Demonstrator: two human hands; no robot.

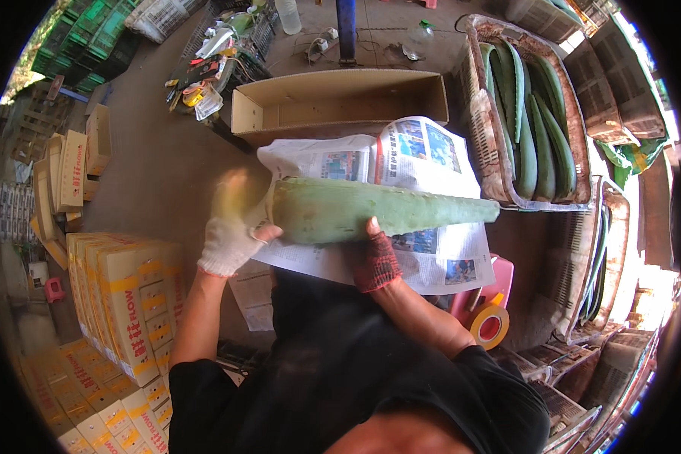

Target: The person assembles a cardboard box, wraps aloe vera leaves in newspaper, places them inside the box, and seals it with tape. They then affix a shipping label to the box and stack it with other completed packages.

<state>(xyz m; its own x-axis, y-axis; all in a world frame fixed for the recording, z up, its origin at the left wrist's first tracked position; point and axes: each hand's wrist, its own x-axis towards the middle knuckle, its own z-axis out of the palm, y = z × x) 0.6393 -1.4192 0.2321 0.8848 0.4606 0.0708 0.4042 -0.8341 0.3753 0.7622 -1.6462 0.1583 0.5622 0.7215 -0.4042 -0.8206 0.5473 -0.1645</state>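
Observation:
A large aloe vera leaf lies across printed newspaper sheets, its broad cut end to the left and its narrow tip to the right. My right hand, in a dark red fingerless glove, holds the leaf from below near its middle, thumb on its face. My left hand, in a white glove with bare fingertips, is at the broad end; its fingers are raised and blurred, and its thumb is by the leaf's edge. Beyond the newspaper stands an open, long cardboard box.
A plastic crate of aloe leaves stands at the upper right, another crate below it. A tape roll rests by a pink stool. Taped cartons are stacked at left. Tools and tape lie at the upper left.

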